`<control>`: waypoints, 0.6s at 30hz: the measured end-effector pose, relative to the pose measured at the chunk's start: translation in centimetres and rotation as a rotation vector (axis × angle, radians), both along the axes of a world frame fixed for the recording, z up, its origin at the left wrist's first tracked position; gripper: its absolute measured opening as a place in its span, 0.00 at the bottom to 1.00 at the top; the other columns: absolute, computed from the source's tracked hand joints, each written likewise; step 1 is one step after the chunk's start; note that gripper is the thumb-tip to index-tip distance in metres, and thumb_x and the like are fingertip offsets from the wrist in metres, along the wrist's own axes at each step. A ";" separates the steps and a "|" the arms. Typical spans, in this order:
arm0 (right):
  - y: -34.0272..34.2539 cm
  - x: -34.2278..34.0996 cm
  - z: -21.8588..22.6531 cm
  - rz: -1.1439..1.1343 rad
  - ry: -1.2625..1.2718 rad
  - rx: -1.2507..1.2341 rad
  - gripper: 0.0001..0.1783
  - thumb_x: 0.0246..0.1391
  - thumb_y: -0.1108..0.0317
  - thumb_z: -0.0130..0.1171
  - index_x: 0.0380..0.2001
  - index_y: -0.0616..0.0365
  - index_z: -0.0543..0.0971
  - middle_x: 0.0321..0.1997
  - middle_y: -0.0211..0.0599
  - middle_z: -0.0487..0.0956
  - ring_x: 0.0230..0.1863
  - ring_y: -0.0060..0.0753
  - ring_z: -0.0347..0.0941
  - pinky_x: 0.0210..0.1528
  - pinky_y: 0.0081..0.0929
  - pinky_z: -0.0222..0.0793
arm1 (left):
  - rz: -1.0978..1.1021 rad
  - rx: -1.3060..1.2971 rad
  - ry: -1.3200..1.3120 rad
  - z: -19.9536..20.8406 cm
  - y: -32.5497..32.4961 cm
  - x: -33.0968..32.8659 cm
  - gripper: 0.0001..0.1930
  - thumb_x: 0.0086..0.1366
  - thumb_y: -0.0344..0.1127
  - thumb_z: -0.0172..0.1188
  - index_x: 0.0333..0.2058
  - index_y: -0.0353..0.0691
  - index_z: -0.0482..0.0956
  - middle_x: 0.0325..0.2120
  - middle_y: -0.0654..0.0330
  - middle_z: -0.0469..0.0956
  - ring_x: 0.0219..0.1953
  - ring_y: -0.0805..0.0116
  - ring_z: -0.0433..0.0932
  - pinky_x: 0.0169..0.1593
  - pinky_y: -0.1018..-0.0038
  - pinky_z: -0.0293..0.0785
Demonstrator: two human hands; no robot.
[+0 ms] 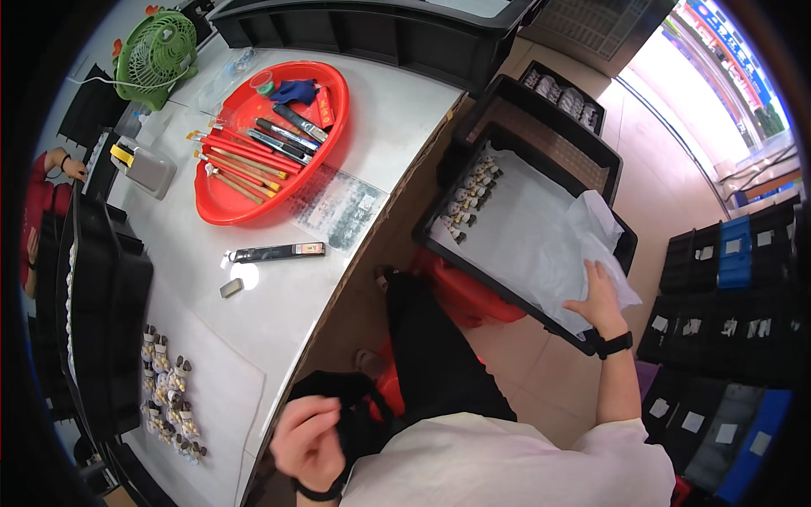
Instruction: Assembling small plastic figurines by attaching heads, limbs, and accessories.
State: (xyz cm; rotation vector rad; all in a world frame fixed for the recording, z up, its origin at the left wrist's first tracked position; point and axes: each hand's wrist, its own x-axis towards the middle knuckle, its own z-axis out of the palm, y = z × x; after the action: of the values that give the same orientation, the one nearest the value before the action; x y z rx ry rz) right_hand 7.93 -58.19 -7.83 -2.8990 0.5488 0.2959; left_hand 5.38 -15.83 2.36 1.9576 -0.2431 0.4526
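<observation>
My right hand (598, 297) reaches over the near right corner of a black tray (505, 286). Its thumb and fingers are spread, touching the crumpled white sheet (601, 245) that lines the tray. Along the tray's left end stand small painted figurines (471, 198) in rows. Beside the table's front edge, my left hand (308, 444) is raised with its fingers curled in, slightly blurred; nothing shows in it. More small figurines (169, 393) with dark tops lie in a cluster on a white sheet on the table (296, 317).
On the table sit a red oval basin (221, 211) of brushes and pens, a dark flat case (279, 253), a small grey block (231, 288) and a green fan (156, 55). Black crates (710, 313) stack at right. A red stool (473, 291) stands under the tray. Another person's hand (74, 169) shows at far left.
</observation>
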 end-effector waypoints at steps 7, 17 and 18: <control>-1.2 -1.7 1.0 -0.326 -0.147 -0.440 0.55 0.22 0.62 0.71 0.58 0.52 0.52 0.57 0.48 0.58 0.60 0.48 0.49 0.55 0.59 0.37 | -0.553 -0.035 0.293 -5.2 -5.7 2.2 0.11 0.48 0.14 0.50 0.29 0.33 0.76 0.31 0.56 0.75 0.27 0.70 0.74 0.29 0.82 0.68; -5.7 -2.8 1.3 -0.632 -0.190 0.798 0.18 0.45 0.62 0.56 0.40 0.60 0.73 0.37 0.31 0.75 0.36 0.28 0.70 0.37 0.32 0.65 | -0.612 -0.114 0.485 -9.1 -7.0 3.0 0.11 0.51 0.15 0.47 0.31 0.33 0.74 0.30 0.56 0.74 0.31 0.66 0.74 0.33 0.77 0.70; -4.8 -2.1 2.1 -0.628 -0.189 0.799 0.18 0.45 0.62 0.56 0.40 0.60 0.73 0.37 0.31 0.75 0.36 0.28 0.70 0.37 0.32 0.65 | -0.615 -0.106 0.503 -9.2 -7.2 3.2 0.11 0.51 0.15 0.47 0.31 0.33 0.74 0.30 0.57 0.74 0.30 0.66 0.74 0.33 0.77 0.70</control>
State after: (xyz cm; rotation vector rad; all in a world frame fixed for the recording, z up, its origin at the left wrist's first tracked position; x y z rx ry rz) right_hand 5.84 -63.02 -5.76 -1.8583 0.9859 0.1027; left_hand 8.63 -23.01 -6.81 1.7155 -0.4612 -0.4146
